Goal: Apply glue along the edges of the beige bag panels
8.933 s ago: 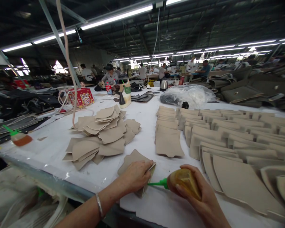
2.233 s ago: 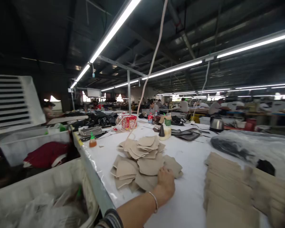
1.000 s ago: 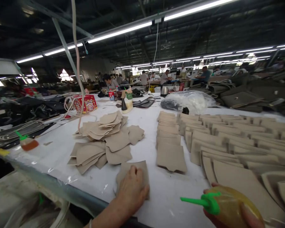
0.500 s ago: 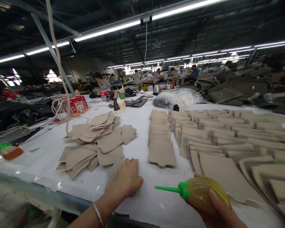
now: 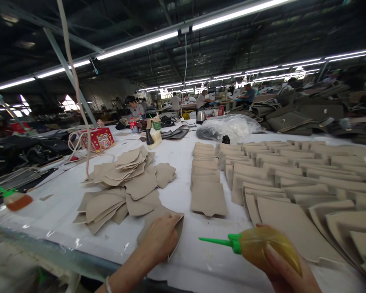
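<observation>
My left hand (image 5: 161,236) is closed on the right edge of a beige cut piece (image 5: 151,221), lifting that edge off the white table. My right hand (image 5: 282,268) grips a squeeze bottle (image 5: 262,246) of yellowish liquid, its green nozzle pointing left above the table. Left of my left hand lie loose piles of the same beige pieces (image 5: 106,203). Between and beyond my hands runs an overlapping row of beige pieces (image 5: 208,197), and more overlapping rows (image 5: 288,221) spread to the right, partly behind the bottle.
A second green-tipped bottle (image 5: 16,199) lies at the table's left. Farther back are a red patterned box (image 5: 99,139), a cream container (image 5: 154,137), a metal kettle (image 5: 200,116) and a clear plastic bag (image 5: 232,127). A cable (image 5: 76,81) hangs down at left. People work beyond.
My left hand has moved slightly down and left, and the beige piece's right edge has come up off the table. The bottle stays in my right hand, nearly in place.
</observation>
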Demonstrator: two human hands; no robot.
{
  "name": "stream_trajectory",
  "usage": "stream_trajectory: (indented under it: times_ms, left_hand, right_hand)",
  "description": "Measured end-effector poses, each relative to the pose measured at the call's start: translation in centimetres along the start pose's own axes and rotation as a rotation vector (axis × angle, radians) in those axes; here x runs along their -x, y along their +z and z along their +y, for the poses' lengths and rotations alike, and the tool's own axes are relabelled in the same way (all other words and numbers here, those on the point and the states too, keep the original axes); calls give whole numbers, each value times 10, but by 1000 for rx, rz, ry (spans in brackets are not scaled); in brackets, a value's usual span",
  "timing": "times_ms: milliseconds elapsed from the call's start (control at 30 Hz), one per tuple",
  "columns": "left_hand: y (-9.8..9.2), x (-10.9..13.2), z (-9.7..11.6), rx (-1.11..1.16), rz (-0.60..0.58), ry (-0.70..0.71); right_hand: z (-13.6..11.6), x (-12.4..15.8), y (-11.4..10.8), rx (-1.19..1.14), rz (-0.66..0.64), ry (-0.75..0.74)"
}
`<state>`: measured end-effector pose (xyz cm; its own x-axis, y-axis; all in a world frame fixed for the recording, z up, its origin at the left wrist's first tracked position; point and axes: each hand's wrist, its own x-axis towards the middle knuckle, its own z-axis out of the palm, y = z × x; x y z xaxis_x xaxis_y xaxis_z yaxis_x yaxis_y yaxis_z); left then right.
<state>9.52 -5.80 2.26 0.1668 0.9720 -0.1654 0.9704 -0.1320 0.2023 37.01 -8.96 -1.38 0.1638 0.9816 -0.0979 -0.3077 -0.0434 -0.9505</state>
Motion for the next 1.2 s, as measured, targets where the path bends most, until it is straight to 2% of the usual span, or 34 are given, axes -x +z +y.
stream_trajectory:
  times_ms: [133, 233, 433, 667, 800, 967, 1200]
  left_hand:
    - [11, 5, 3, 103, 29, 83]
    - [18, 3, 1, 148, 50, 100]
    - [22, -1, -7, 195, 48, 118]
    - [24, 0, -8, 181, 44, 108]
    - [26, 2, -5, 136, 54, 105]
    - [28, 3, -3, 94, 49, 120]
    - [29, 3, -6, 110, 50, 137]
  right_hand:
    - [-13, 1, 26, 375, -5, -201]
    - [-16, 1, 45, 564, -25, -338]
    - [-4, -6, 61, 736, -106, -521]
    - [-3, -9, 68, 881, -209, -697]
    - [-3, -10, 66, 911, -230, -680]
    - [-3, -12, 63, 889, -157, -603]
    - [-1, -18, 60, 755, -152, -372]
